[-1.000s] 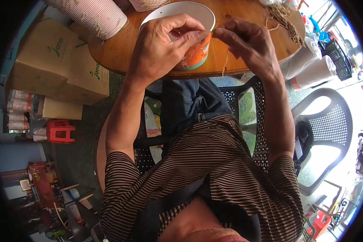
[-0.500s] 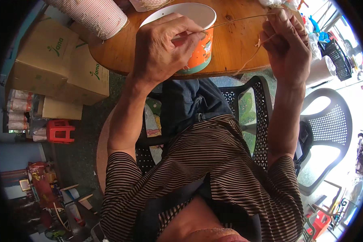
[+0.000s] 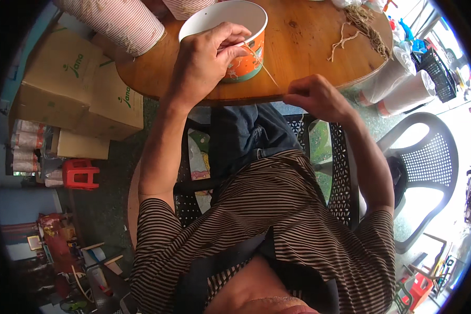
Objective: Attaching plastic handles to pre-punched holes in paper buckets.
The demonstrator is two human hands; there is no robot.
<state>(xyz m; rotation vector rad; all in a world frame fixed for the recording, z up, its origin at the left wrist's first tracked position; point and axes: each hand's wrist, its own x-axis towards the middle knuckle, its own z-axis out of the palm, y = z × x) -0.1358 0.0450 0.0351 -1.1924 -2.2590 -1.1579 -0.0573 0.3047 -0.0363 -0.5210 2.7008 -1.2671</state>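
Observation:
My left hand is closed in a pinch on a thin strand of straw-coloured twine. It is in front of a paper tub, white inside with an orange and green printed side, and covers part of the tub's near wall. The strand slants down toward the table's front edge. My right hand is at that edge with its fingers curled in; what they hold, if anything, is hidden. A bundle of loose twine lies on the right of the wooden table, some strands spread from it.
Stacks of striped paper cups lie at the table's far left, with twine bits on them. Cardboard boxes and a red stool are on the left. At right are wrapped white rolls and a grey chair.
My right hand has come down and left, from over the twine bundle to the table's front edge. My left hand and the tub have shifted slightly left. The strand now slants downward.

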